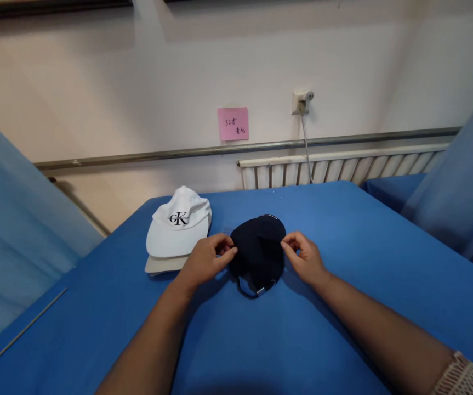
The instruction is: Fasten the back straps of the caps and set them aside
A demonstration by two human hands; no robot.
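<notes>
A dark navy baseball cap (258, 249) sits on the blue table, its brim facing the wall and its strap with a metal buckle toward me. My left hand (211, 255) pinches the cap's left side between thumb and fingers. On the opposite side, my right hand (304, 258) pinches the cap's right edge the same way. Just left of my left hand is a white baseball cap (181, 225) with black letters on its front. It rests on top of at least one other light-coloured cap (164, 264), mostly hidden beneath it.
The blue-covered table (236, 351) reaches to a radiator (294, 174) and a metal rail (203, 152) along the wall. A thin stick (33, 322) lies at the left edge. Blue curtains (10, 219) hang on both sides. A pink note (233, 124) and a plugged socket (301, 103) are on the wall.
</notes>
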